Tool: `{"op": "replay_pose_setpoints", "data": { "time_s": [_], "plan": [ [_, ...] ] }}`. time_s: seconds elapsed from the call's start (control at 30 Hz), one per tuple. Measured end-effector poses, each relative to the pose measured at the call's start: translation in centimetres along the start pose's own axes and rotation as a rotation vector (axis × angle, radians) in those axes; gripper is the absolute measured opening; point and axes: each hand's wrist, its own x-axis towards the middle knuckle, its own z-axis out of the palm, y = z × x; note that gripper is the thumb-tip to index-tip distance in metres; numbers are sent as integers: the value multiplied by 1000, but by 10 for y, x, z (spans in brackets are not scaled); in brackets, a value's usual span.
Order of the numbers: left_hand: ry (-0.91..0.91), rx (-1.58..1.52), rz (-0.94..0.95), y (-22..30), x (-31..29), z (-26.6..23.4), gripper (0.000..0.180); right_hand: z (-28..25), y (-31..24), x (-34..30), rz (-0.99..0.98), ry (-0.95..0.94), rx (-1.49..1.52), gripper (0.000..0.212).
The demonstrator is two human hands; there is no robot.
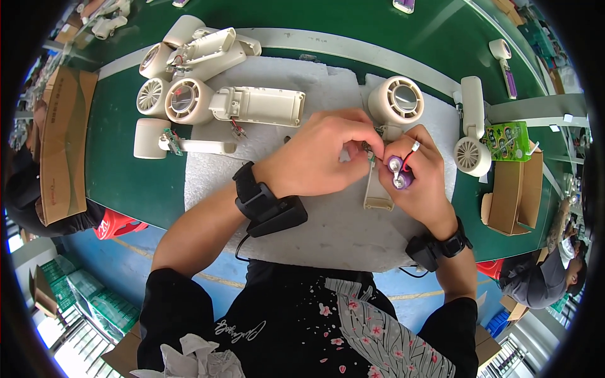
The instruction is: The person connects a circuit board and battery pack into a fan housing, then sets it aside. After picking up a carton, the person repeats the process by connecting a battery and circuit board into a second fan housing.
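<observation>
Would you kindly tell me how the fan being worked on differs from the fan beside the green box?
The worked-on fan has its head at its far end; the other fan at its near end. The worked-on fan's head shows a shiny round centre; the other fan's shows a spoked grille. Both are cream with round heads.

Bright, even light covers the foam sheet, leaving soft shadows. Pale reflections streak the green table, and patches at lower left burn out white. The metal strip bows with the lens; blurry edges sink into black.
</observation>
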Motion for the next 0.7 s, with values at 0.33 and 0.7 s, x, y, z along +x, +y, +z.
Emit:
{"op": "replay_pose_setpoints", "data": {
  "time_s": [0.33,0.7],
  "plan": [
    [36,-274,-113,-10,0,7,18,-13,1,-4,38,48,95,22],
    [-114,-447,-351,2,0,-3,12,-14,-3,-7,-14,46,-53,19]
  ]
}}
